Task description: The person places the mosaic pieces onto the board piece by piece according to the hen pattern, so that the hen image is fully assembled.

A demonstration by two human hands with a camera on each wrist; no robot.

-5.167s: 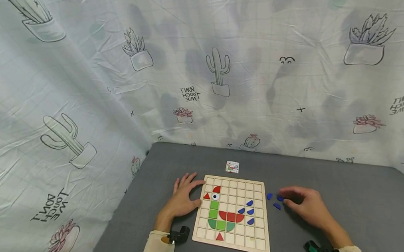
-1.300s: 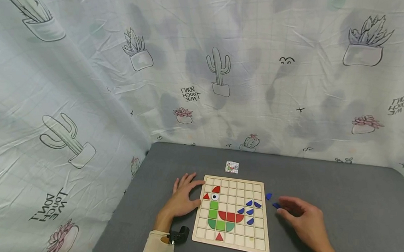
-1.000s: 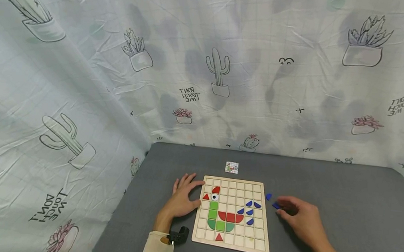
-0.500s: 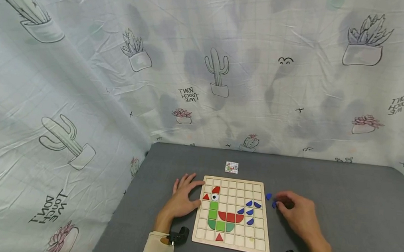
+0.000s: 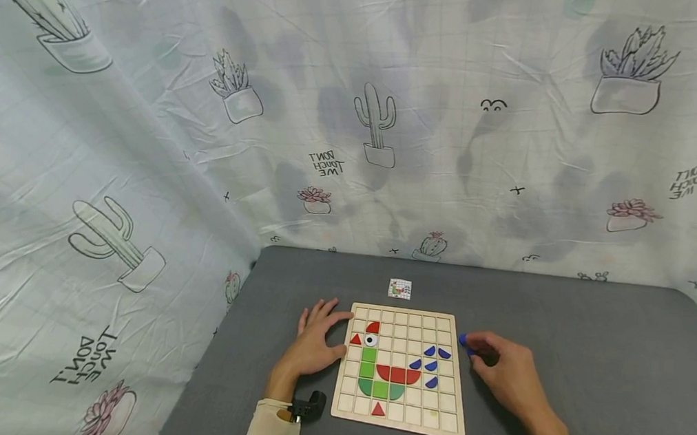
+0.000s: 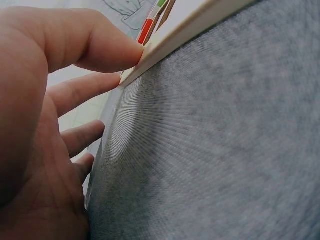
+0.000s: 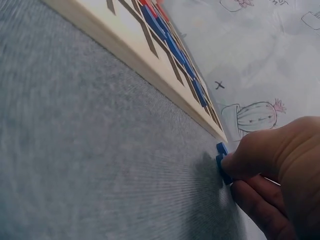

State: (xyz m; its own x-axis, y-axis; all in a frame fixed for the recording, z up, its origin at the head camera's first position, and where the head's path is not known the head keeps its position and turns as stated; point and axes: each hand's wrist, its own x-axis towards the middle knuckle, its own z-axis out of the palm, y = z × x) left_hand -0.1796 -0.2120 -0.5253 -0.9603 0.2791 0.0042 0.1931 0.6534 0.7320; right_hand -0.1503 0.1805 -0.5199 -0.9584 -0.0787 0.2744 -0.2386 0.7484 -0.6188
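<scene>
A square wooden grid board (image 5: 398, 429) lies on the grey table with flat coloured pieces in its cells. The thumb and index finger of my left hand (image 5: 312, 345) touch the board's left edge, the other fingers spread. Right of the board, my right hand (image 5: 512, 373) pinches a blue quarter-round-looking piece (image 7: 223, 171) between thumb and fingers, close to the tabletop. Just beyond it sits another blue piece (image 5: 463, 339), near the board's right edge. On the board are several blue pieces (image 5: 431, 382), red pieces (image 5: 398, 374), green squares (image 5: 367, 370) and a white eye piece (image 5: 371, 340).
A small printed pattern card (image 5: 400, 289) lies behind the board. Grey cloth covers the table (image 5: 610, 351), and a curtain (image 5: 444, 115) with cactus drawings hangs behind and at the left. Each wrist carries a black camera (image 5: 309, 406).
One blue piece went from the right-hand pile into the board's upper right. My right hand then took hold of another and shifted slightly left toward the board. My left hand stayed put.
</scene>
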